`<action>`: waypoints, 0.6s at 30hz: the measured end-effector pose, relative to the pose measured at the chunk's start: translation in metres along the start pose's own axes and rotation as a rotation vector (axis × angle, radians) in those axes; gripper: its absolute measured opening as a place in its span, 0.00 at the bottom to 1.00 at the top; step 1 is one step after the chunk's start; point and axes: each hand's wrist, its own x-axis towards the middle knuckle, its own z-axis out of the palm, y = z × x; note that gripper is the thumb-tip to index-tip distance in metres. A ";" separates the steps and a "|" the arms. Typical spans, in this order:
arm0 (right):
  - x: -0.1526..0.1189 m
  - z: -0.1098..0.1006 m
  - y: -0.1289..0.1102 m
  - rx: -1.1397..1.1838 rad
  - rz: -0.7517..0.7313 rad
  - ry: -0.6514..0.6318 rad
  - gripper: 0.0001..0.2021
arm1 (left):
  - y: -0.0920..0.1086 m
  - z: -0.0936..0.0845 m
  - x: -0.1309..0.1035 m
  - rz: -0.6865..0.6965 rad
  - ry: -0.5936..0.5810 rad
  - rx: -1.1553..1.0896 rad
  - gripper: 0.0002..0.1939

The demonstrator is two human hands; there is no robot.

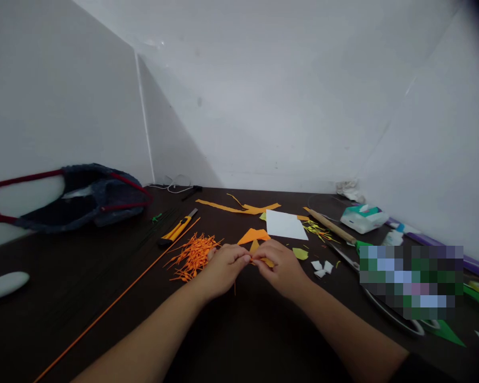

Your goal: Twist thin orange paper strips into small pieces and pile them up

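My left hand [226, 267] and my right hand [281, 266] meet fingertip to fingertip at the middle of the dark table. Both are pinched closed on a small orange piece [252, 258] that the fingers mostly cover. A thin orange strand hangs below my left hand. Left of that hand, and partly behind it, lies a pile of thin orange stems [195, 255] with thicker tips. Just beyond the fingers are orange paper scraps [253, 235]. A white paper square [286, 224] lies farther back.
A yellow cutter [178, 229] and a long orange stick [123, 293] lie left, beyond them a denim bag [120, 194] and a white oval object [6, 285]. On the right are scissors [387, 314], a wooden-handled tool [331, 227], white scraps [321, 268] and a tissue pack [364, 218].
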 end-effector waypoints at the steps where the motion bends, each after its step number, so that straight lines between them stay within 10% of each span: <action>1: 0.000 0.000 0.000 -0.017 -0.012 -0.008 0.06 | 0.000 0.001 0.000 -0.012 0.005 0.009 0.12; 11: 0.000 0.006 0.003 0.112 0.184 -0.021 0.03 | -0.004 0.006 -0.002 -0.016 0.176 0.222 0.01; 18: -0.002 0.005 0.003 0.088 -0.004 -0.028 0.07 | 0.000 -0.001 -0.006 -0.052 -0.036 0.022 0.10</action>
